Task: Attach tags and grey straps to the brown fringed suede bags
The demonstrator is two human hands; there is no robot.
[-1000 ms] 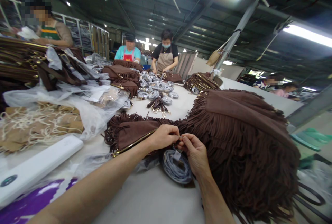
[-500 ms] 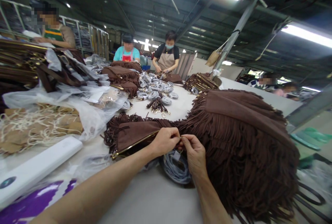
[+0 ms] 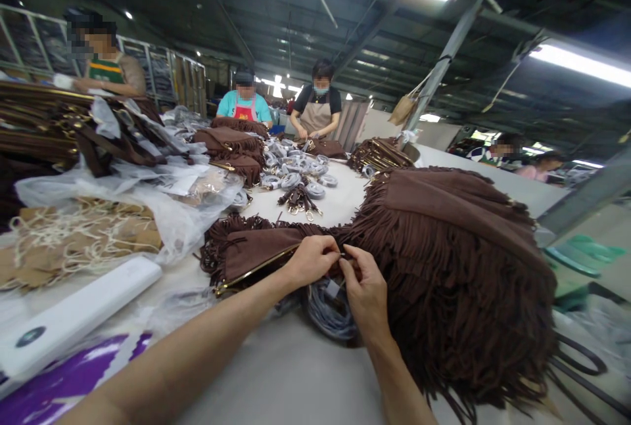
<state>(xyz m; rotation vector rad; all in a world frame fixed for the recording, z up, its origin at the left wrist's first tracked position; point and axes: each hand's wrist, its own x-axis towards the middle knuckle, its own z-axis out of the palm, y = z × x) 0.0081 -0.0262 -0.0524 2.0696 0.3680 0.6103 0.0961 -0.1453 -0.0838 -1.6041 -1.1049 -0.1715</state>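
Note:
My left hand (image 3: 314, 259) is closed in a pinch at the near edge of a brown fringed bag (image 3: 266, 249) with a gold zipper along its opening. Close beside it, my right hand (image 3: 363, 284) is pinched too, its fingertips almost meeting the left ones. What lies between the fingers is small, dark and mostly hidden. Just below the hands rests a coiled strap in clear plastic wrap (image 3: 328, 310), partly covered by my right hand.
A tall pile of brown fringed bags (image 3: 458, 267) stands right. Wrapped coils (image 3: 293, 165) and short clasped straps (image 3: 298, 200) lie ahead. On the left are corded paper tags (image 3: 83, 241), a plastic bag (image 3: 185, 228) and a long white device (image 3: 79, 310). Several co-workers stand further off.
My fingertips have shifted slightly, and the right hand has turned a little while staying by the left. The view has moved slightly; the bag stays in place.

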